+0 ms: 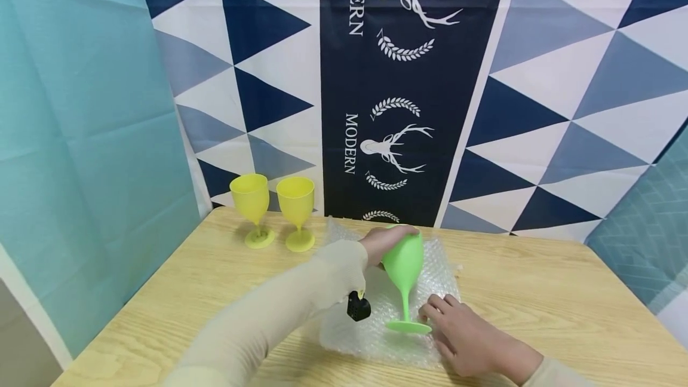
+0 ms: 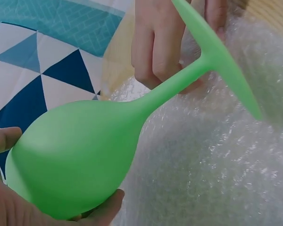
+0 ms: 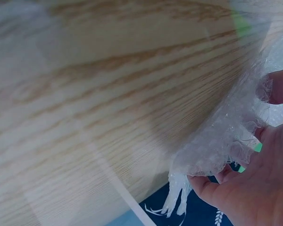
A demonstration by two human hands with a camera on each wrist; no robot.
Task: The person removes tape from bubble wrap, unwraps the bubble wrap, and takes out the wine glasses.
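A green plastic goblet [image 1: 405, 263] is held over the bubble wrap [image 1: 365, 336], tilted, its bowl up and away and its round foot lowest and nearest me. My left hand [image 1: 384, 243] grips the bowl; in the left wrist view, thumb and fingers curve around the goblet [image 2: 80, 150]. Beside the goblet's foot, my right hand [image 1: 467, 336] is at the right edge of the sheet. From the right wrist, that hand [image 3: 257, 195] pinches the edge of the bubble wrap [image 3: 217, 139]. The goblet's mouth is hidden in the left wrist view.
Two yellow goblets [image 1: 250, 199] stand upright at the back left of the wooden table [image 1: 188, 309]. Behind the table hangs a patterned cloth [image 1: 279, 76], with a teal curtain [image 1: 97, 136] at the left. A black wrist device [image 1: 359, 306] sits under the left sleeve.
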